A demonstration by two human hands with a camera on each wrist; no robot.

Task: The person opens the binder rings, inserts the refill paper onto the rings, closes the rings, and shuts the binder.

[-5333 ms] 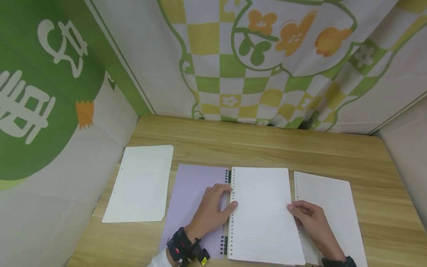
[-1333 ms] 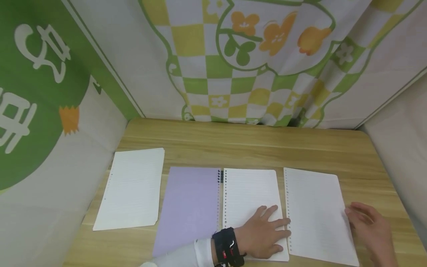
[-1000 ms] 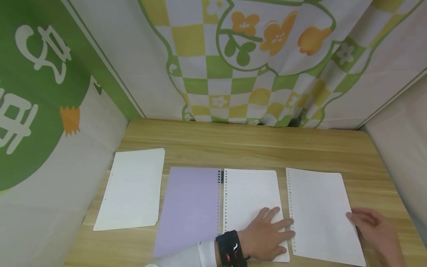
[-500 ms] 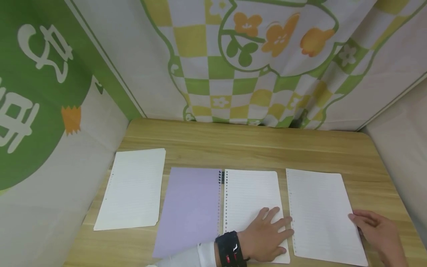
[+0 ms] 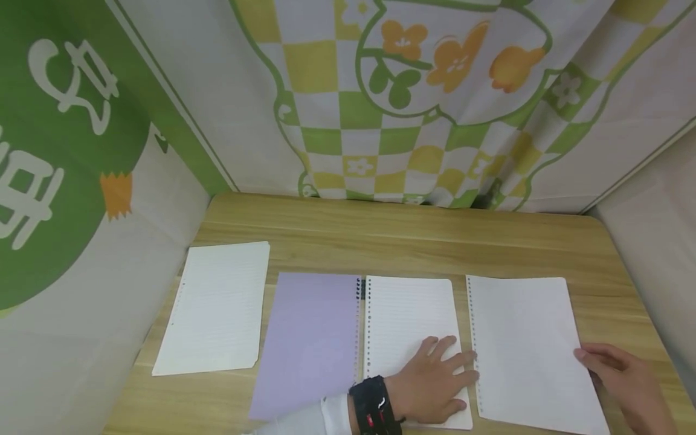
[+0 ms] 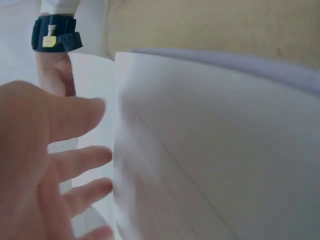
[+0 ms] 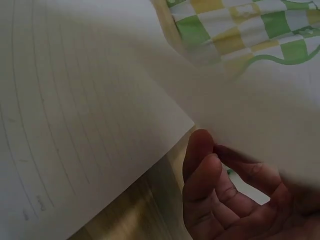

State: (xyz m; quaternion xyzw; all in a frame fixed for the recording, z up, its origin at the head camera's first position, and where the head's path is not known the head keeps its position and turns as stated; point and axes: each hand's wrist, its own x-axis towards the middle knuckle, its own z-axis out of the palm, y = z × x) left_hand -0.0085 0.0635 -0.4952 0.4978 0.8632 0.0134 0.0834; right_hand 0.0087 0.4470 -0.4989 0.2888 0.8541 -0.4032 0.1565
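Observation:
My left hand (image 5: 429, 386) lies spread on the lined pages (image 5: 410, 314) of a ring notebook, whose purple cover (image 5: 307, 344) is folded out to the left. Two of its fingertips reach the punched left edge of the loose-leaf paper (image 5: 527, 350) beside the notebook. At that paper's right edge, my right hand (image 5: 625, 380) pinches the top sheet between thumb and fingers. The right wrist view shows the sheet raised close to the right fingertips (image 7: 202, 165), with a lined page (image 7: 90, 110) underneath. In the left wrist view the left fingers (image 6: 82, 165) are straight and apart.
Another pile of lined loose-leaf paper (image 5: 214, 308) lies at the left of the wooden table (image 5: 402, 235). A green, yellow and white checked curtain (image 5: 359, 139) hangs behind the table. Black bands (image 5: 375, 405) are worn on the wrists.
Earlier the hands were at the notebook's rings and page edge; both have since moved right. Over the last half second, the right hand has shifted slightly right, lifting the loose sheet's right edge.

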